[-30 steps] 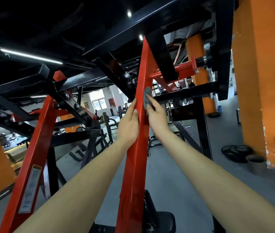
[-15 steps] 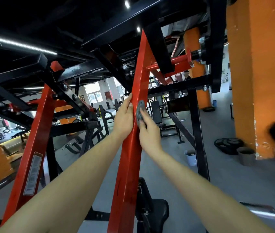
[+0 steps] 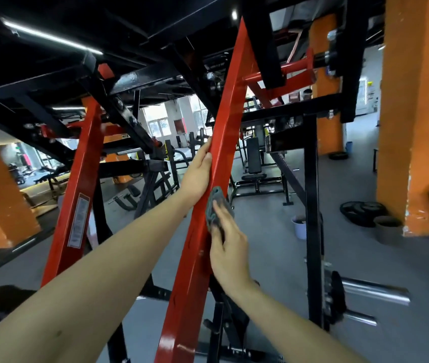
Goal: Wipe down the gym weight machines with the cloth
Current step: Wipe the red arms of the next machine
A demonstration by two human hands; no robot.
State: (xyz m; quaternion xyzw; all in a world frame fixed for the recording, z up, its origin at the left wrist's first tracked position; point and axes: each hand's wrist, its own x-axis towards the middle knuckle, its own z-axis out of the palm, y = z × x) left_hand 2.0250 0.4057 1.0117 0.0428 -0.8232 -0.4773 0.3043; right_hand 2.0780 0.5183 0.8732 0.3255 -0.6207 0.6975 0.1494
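Right hand (image 3: 227, 247): fingers (image 3: 220, 218) nearly straight, pressing the cloth flat, curled round nothing.
Cloth (image 3: 212, 205): folded, grey, soft and creased, on the red beam's right edge at mid-height.
Left hand (image 3: 197, 174): fingers extended along the left edge, thumb on the front face.
Red beam (image 3: 225, 121): slanted square steel tube, glossy paint.
Chrome sleeve (image 3: 375, 290): round, polished.

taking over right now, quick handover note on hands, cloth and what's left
Left hand: flat against the left side of the red beam, bracing.
Right hand: flat fingers press the grey cloth on the beam's right face, just below the left hand.
Done: cannot tell which parts are wiped.
Left: likely the beam below the cloth, the second red beam, the black frame.
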